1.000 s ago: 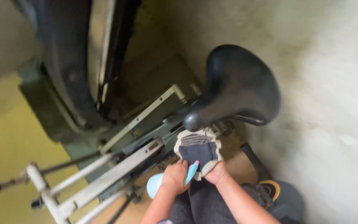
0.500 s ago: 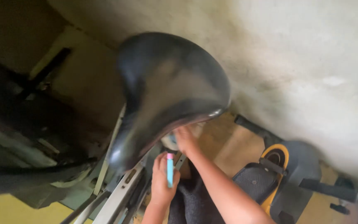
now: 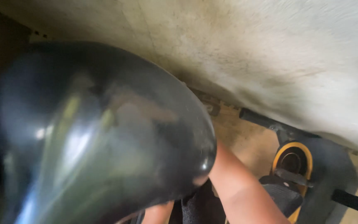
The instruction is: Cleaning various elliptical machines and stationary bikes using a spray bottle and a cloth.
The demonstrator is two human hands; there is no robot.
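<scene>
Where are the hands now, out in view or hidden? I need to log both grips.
Hidden. The black saddle fills the view and covers both hands; only forearms show below it, so neither grip can be told.

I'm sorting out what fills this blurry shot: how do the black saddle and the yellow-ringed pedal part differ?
The saddle fills the left half, close to the camera; the yellow-ringed pedal part sits small at lower right. The saddle is all glossy black and rounded; the pedal part is dark grey with a yellow ring. The saddle hides both hands; only forearms show beside the pedal part. Both look blurred.
</scene>
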